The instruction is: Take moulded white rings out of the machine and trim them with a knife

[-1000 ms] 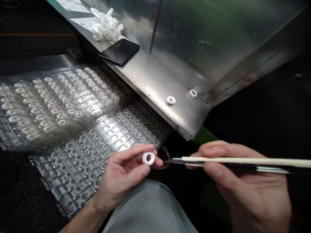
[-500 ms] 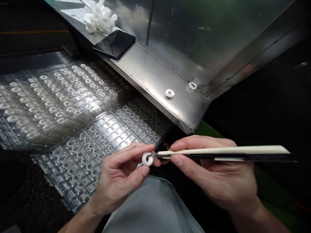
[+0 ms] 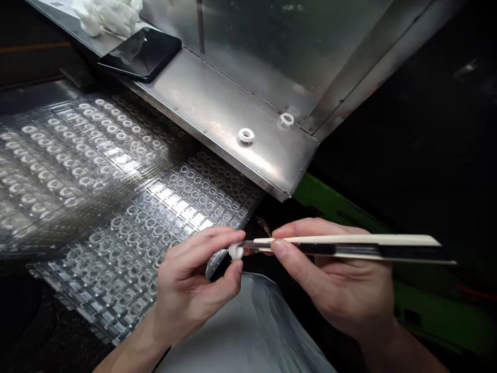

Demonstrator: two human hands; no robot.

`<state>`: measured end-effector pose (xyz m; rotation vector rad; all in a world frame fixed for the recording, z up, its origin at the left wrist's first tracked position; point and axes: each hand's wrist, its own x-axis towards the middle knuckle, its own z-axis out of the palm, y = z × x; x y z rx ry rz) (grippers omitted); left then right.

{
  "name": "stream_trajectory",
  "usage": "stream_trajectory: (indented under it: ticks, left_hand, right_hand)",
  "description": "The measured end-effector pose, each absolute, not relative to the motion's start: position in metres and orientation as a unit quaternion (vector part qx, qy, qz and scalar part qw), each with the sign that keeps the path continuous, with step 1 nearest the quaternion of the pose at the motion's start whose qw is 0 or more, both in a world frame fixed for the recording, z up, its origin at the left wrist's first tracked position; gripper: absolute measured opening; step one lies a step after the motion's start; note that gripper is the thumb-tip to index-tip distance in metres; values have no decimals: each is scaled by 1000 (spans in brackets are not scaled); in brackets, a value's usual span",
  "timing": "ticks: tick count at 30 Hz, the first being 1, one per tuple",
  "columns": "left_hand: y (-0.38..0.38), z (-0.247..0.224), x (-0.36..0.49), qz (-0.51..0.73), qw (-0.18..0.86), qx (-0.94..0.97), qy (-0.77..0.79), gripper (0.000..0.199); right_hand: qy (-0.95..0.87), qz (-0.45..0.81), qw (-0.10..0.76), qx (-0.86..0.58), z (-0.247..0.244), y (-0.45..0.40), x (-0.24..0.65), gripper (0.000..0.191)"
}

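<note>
My left hand (image 3: 198,282) pinches a small white plastic ring (image 3: 236,251) between thumb and fingers. The ring is now turned nearly edge-on to me. In my right hand (image 3: 341,280) is a slim knife-like tool (image 3: 349,240) with a long cream and black handle, gripped between thumb and fingers. Its narrow metal tip meets the ring at the upper right side; whether the tip goes into the ring's hole I cannot tell. Two more white rings, a nearer one (image 3: 246,136) and a farther one (image 3: 286,119), rest on the metal ledge (image 3: 209,103) ahead.
At left, a stack of clear plastic trays (image 3: 58,150) holds rows of white rings. Another clear tray (image 3: 155,223) with ring-shaped pockets or parts lies in front of it. A black phone or tablet (image 3: 145,54) and crumpled white gloves (image 3: 108,15) lie on the ledge.
The ring in my left hand has turned from showing its hole to nearly edge-on. The tool has shifted slightly left. The view has swung, so the ledge appears farther left and higher.
</note>
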<state>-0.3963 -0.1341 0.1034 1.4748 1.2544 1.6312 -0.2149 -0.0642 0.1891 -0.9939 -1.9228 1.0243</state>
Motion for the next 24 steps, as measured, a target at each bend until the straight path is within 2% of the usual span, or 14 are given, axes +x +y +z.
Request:
stream_trajectory:
  ticks: [3, 7, 11, 16, 24]
  left_hand:
    - [-132, 102, -393, 601, 294, 574, 473, 46]
    - [-126, 103, -387, 605, 294, 581, 458, 49]
    - [-121, 106, -381, 629, 395, 510, 434, 41]
    - [-112, 110, -366, 630, 487, 468, 384, 35]
    - [-98, 128, -336, 592, 489, 568, 295, 38]
  right_hand:
    - [-696, 426, 390, -427, 181, -72, -209, 19]
    - [-568, 531, 434, -454, 172, -73, -205, 5]
    - [-420, 589, 534, -438, 166, -69, -188, 8]
    - [-368, 540, 586, -479, 161, -77, -148, 10]
    - [-367, 398, 656, -525, 166, -91, -105, 12]
